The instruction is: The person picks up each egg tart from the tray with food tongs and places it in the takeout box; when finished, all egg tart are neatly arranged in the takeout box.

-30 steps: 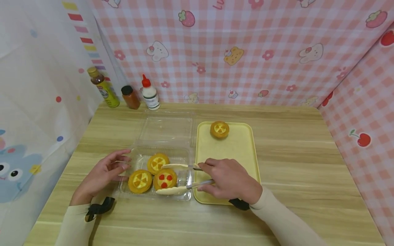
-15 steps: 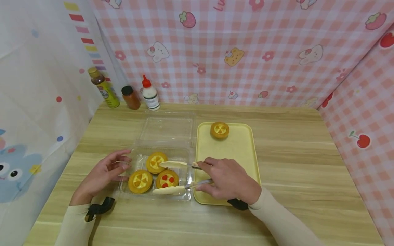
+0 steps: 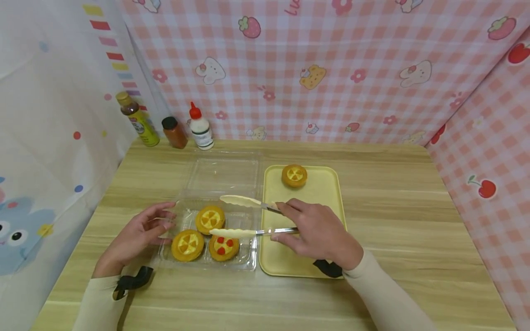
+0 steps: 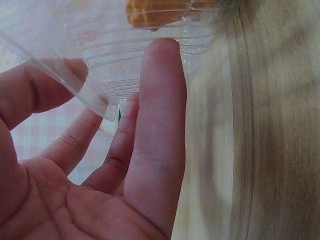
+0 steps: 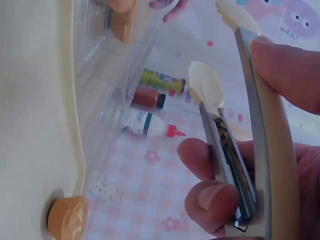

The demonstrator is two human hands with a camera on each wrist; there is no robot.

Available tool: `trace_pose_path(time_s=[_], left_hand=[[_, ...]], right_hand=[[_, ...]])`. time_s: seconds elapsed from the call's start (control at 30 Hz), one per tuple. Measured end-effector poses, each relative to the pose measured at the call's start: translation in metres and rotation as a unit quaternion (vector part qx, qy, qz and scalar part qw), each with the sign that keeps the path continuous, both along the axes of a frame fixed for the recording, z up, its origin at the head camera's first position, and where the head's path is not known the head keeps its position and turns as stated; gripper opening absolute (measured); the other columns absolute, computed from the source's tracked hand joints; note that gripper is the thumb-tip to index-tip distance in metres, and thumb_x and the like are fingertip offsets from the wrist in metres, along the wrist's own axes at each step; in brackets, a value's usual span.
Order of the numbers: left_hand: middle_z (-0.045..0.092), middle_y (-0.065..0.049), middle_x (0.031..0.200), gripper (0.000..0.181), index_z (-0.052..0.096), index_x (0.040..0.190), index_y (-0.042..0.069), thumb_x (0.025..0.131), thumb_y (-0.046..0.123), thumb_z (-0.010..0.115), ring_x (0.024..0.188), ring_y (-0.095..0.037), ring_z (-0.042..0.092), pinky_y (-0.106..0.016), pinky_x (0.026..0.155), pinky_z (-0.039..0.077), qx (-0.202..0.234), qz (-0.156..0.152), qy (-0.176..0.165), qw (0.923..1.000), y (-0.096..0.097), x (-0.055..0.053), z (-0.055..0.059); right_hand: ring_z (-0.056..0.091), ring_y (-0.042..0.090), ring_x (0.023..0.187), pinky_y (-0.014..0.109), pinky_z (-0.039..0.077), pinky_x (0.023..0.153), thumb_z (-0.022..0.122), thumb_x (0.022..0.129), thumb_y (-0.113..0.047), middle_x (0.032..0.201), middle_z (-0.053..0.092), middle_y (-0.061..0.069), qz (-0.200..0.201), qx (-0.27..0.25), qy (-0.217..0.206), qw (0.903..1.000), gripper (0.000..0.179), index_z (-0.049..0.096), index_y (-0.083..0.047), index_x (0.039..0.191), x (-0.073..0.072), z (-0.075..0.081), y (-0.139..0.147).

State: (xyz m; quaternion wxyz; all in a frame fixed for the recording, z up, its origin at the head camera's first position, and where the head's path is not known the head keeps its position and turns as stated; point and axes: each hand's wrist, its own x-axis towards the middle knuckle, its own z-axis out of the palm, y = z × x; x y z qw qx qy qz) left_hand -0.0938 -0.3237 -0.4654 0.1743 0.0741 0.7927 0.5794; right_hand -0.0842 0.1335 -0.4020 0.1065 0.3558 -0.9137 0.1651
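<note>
My right hand (image 3: 316, 230) grips a pair of tongs (image 3: 276, 231) with cream-coloured tips. Their jaws stand apart over the clear plastic container (image 3: 244, 264), with nothing pinched. Three egg tarts sit inside: one red-topped tart (image 3: 224, 248) and two tarts with yellow wedges, one at the front left (image 3: 187, 245) and one behind (image 3: 210, 220). The lower tong arm overlaps two of these in the head view. At the container's left side, my left hand (image 3: 138, 234) holds the edge, the clear rim (image 4: 92, 102) running between its digits.
A pale yellow tray (image 3: 304, 269) adjoins the container on the right, bearing one tart (image 3: 294, 176) at its back. The container's clear lid (image 3: 223, 174) lies open behind it. Along the back left stand a yellow-green bottle (image 3: 142, 124), a red-brown jar (image 3: 175, 133) and a red-capped bottle (image 3: 201, 131).
The red-topped tart shifted slightly right, away from the front-left tart. The tongs then rose off it, their jaws wider apart, as my right hand drew back. My left hand stays put.
</note>
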Motion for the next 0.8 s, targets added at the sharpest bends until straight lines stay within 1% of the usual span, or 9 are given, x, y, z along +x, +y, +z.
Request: trace_pose_path(time_s=[0.13,0.23,0.37,0.53,0.7,0.8], left_hand=[[0.056,-0.011,0.134,0.056,0.037,0.160,0.003,0.110,0.017,0.059,0.111,-0.012,0.069,-0.038,0.080,0.067,0.006,-0.001,0.007,1.0000,0.000,0.001,0.000],[0.057,-0.008,0.133,0.055,0.039,0.160,0.004,0.110,0.016,0.058,0.111,-0.013,0.068,-0.038,0.080,0.067,0.013,-0.003,0.012,0.9998,0.001,0.002,0.001],[0.057,-0.007,0.133,0.054,0.039,0.160,0.005,0.110,0.015,0.057,0.111,-0.013,0.068,-0.038,0.080,0.067,0.019,-0.008,0.016,0.9997,0.001,0.003,0.001],[0.057,-0.007,0.133,0.054,0.039,0.160,0.005,0.111,0.015,0.057,0.111,-0.013,0.068,-0.038,0.080,0.067,0.018,-0.009,0.017,0.9997,0.000,0.002,0.000],[0.057,-0.005,0.132,0.054,0.039,0.160,0.005,0.110,0.014,0.057,0.111,-0.013,0.068,-0.037,0.080,0.067,0.020,-0.009,0.017,0.9996,0.001,0.002,0.001],[0.058,-0.005,0.132,0.054,0.039,0.160,0.005,0.110,0.013,0.057,0.110,-0.013,0.068,-0.037,0.080,0.067,0.020,-0.008,0.017,0.9996,0.001,0.002,0.001]], right_hand=[[0.066,0.011,0.072,0.030,0.056,0.059,0.081,0.089,-0.052,0.113,0.074,0.002,-0.007,-0.029,0.016,0.9994,0.063,0.071,-0.007,0.133,-0.006,0.000,0.007],[0.069,0.015,0.074,0.033,0.060,0.062,0.082,0.089,-0.049,0.118,0.075,0.008,-0.009,-0.051,0.030,0.9982,0.066,0.069,-0.003,0.135,-0.011,-0.002,0.014],[0.069,0.019,0.071,0.037,0.063,0.066,0.083,0.089,-0.046,0.121,0.075,0.014,-0.020,-0.078,0.045,0.9958,0.070,0.067,0.000,0.139,-0.019,-0.005,0.023],[0.068,0.022,0.072,0.038,0.060,0.063,0.085,0.087,-0.045,0.118,0.075,0.017,-0.060,-0.094,0.047,0.9927,0.069,0.069,0.003,0.134,-0.025,-0.010,0.034],[0.054,0.016,0.063,0.035,0.052,0.056,0.086,0.087,-0.044,0.114,0.075,0.016,-0.104,-0.100,0.038,0.9889,0.069,0.069,0.003,0.134,-0.030,-0.014,0.044],[0.052,0.015,0.062,0.035,0.050,0.056,0.085,0.088,-0.044,0.113,0.075,0.017,-0.127,-0.101,0.031,0.9862,0.068,0.069,0.003,0.135,-0.033,-0.017,0.051]])
